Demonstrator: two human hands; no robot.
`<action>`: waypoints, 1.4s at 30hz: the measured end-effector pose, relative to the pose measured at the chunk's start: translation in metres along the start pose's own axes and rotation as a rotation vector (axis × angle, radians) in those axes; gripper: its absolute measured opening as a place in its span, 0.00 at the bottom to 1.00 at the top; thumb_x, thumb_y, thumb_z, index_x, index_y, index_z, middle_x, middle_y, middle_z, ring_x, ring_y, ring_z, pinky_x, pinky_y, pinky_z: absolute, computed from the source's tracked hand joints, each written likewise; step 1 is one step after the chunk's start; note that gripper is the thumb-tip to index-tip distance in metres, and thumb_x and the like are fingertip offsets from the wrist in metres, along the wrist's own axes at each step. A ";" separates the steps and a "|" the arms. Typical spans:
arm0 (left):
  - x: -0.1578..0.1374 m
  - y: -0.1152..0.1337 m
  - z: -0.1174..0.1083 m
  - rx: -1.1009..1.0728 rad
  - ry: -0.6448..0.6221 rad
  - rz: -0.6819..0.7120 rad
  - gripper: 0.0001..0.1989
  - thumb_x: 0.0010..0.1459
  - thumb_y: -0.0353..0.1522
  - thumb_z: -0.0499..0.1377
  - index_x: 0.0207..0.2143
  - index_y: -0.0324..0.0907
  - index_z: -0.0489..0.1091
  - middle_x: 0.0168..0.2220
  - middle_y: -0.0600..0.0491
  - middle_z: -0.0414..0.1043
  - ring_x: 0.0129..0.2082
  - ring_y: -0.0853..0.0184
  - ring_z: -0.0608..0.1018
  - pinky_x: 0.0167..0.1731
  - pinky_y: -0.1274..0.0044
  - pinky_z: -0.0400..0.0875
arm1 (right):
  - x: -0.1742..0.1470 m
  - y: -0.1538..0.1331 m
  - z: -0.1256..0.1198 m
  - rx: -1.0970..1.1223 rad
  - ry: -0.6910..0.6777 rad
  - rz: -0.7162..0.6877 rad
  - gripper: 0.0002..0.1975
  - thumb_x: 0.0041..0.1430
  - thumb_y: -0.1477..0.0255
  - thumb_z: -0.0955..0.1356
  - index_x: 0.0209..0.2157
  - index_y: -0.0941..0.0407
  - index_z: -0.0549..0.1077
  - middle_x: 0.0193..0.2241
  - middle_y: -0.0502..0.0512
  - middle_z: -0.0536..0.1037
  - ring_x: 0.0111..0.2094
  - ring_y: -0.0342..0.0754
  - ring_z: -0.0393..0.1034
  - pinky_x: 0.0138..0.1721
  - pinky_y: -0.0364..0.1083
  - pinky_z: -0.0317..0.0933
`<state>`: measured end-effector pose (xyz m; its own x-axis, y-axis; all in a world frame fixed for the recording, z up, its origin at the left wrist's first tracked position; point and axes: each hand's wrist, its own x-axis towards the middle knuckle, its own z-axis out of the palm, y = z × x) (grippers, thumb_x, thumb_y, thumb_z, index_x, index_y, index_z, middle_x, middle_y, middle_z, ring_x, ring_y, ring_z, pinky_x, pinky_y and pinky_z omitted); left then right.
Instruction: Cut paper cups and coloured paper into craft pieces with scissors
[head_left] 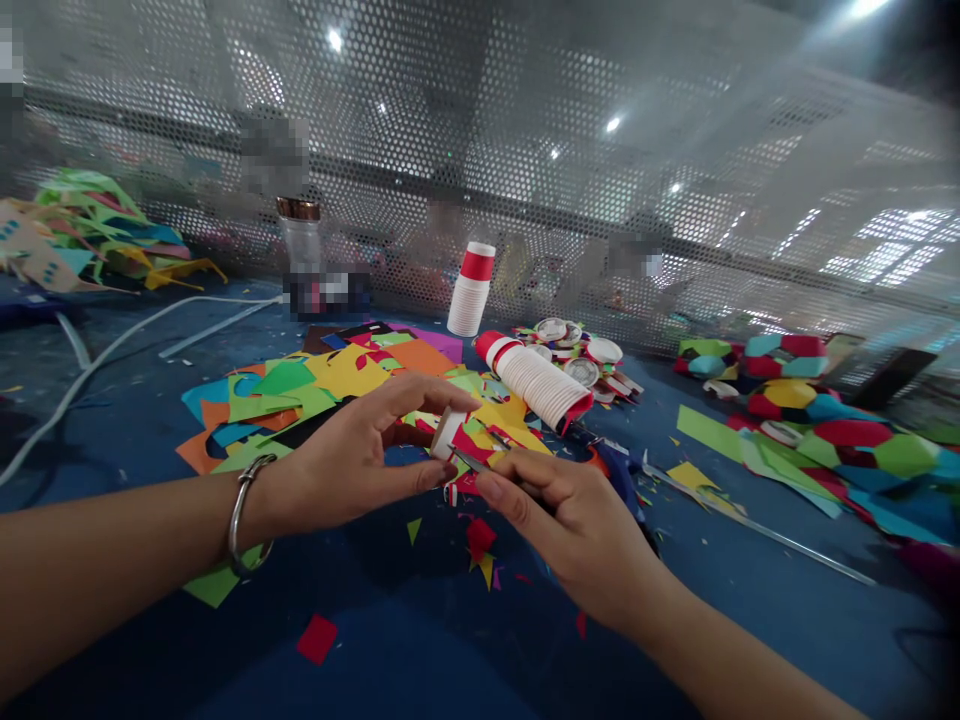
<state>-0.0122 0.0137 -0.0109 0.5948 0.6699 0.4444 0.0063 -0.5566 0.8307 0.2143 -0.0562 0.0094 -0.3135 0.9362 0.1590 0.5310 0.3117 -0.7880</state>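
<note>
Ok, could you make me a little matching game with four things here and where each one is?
Things:
1. Silver bracelet
2. Scissors
3. White cup piece
4. Red paper square

Places:
A. Between the thumb and fingers of the left hand
B. Lying on the blue surface, near the bottom of the picture
C. Around the left wrist
D. In the right hand

Pairs: 1-C, 2-D, 3-A, 4-B

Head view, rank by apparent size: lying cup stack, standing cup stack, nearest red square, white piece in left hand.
1. Lying cup stack
2. Standing cup stack
Red square and white piece: too alike to rank.
</note>
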 end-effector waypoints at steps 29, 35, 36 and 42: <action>0.004 0.028 0.006 -0.289 -0.131 -0.532 0.12 0.66 0.40 0.57 0.39 0.40 0.71 0.25 0.53 0.80 0.18 0.73 0.75 0.15 0.86 0.64 | 0.001 0.001 -0.006 -0.173 0.122 -0.051 0.19 0.70 0.58 0.65 0.27 0.54 0.68 0.22 0.44 0.62 0.23 0.41 0.54 0.24 0.45 0.50; 0.003 0.029 0.008 -0.314 -0.113 -0.588 0.10 0.65 0.38 0.57 0.38 0.40 0.71 0.23 0.53 0.80 0.16 0.75 0.74 0.13 0.87 0.63 | 0.002 0.000 -0.006 -0.182 0.090 -0.032 0.20 0.70 0.57 0.64 0.27 0.54 0.69 0.22 0.45 0.63 0.24 0.42 0.55 0.25 0.45 0.50; 0.003 0.028 0.008 -0.312 -0.105 -0.596 0.10 0.65 0.38 0.57 0.39 0.40 0.72 0.23 0.54 0.80 0.15 0.75 0.73 0.13 0.88 0.62 | 0.002 0.000 -0.006 -0.180 0.087 -0.029 0.20 0.70 0.57 0.64 0.27 0.54 0.69 0.22 0.45 0.62 0.24 0.42 0.54 0.25 0.45 0.50; 0.005 0.029 0.007 -0.284 -0.095 -0.614 0.11 0.64 0.39 0.58 0.39 0.40 0.72 0.22 0.54 0.79 0.15 0.75 0.73 0.13 0.87 0.62 | 0.002 -0.001 -0.005 -0.204 0.078 -0.038 0.20 0.71 0.58 0.64 0.27 0.55 0.70 0.22 0.45 0.63 0.23 0.41 0.54 0.24 0.45 0.49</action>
<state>-0.0034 -0.0028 0.0127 0.6187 0.7699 -0.1564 0.1618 0.0700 0.9843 0.2175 -0.0538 0.0134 -0.2785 0.9305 0.2381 0.6710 0.3659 -0.6449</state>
